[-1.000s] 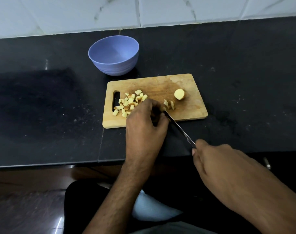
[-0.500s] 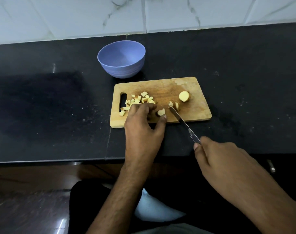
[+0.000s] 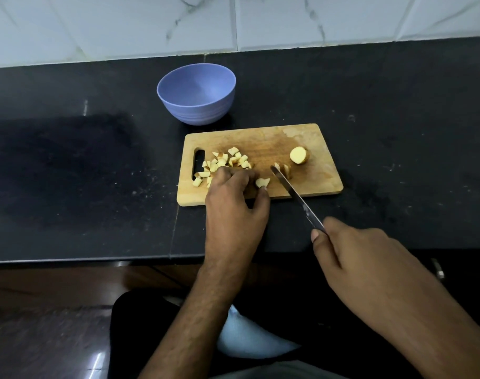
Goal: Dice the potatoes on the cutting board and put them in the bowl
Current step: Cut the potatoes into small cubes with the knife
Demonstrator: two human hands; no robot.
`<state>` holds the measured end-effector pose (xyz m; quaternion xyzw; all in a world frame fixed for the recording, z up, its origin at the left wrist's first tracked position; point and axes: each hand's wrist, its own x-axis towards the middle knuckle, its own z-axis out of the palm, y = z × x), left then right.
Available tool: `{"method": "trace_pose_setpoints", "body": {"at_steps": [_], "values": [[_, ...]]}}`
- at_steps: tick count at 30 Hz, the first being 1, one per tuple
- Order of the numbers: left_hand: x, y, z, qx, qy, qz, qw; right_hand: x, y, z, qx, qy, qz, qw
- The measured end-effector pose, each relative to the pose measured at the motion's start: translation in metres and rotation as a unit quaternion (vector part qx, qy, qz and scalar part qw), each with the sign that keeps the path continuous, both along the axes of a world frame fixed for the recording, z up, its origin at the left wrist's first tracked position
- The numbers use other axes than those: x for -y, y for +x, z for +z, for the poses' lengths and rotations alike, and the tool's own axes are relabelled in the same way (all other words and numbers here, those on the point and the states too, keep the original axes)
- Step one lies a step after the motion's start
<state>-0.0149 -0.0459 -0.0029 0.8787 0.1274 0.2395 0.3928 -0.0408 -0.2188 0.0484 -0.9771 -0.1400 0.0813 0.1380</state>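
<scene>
Partly done: diced potato pile (image 3: 222, 165) on wooden cutting board (image 3: 310, 184), slices (image 3: 284, 169) and end chunk (image 3: 299, 155) still uncut, purple bowl (image 3: 196, 94) empty. Left hand (image 3: 234, 203) loosely curled over dice; right hand (image 3: 370, 258) clamped on knife (image 3: 296, 195).

Dim, soft indoor light with a cool blue cast. The white wall tiles (image 3: 110, 26) are the brightest area; the black counter (image 3: 69, 165) looks dull and grainy. A small glare streak shows on the floor (image 3: 96, 362) at bottom left. Wide-angle bending curves the counter's edges.
</scene>
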Motion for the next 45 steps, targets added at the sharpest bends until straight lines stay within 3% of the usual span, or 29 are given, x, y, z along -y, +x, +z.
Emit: {"method": "trace_pose_setpoints", "body": {"at_steps": [31, 45], "values": [[-0.008, 0.004, -0.002, -0.004, -0.002, 0.001, 1.000, -0.020, 0.007, -0.007, 0.024, -0.062, 0.041, 0.997], [-0.005, 0.003, -0.001, -0.010, -0.011, 0.008, 1.000, 0.002, 0.004, 0.012, -0.071, -0.094, 0.050, 0.992]]}}
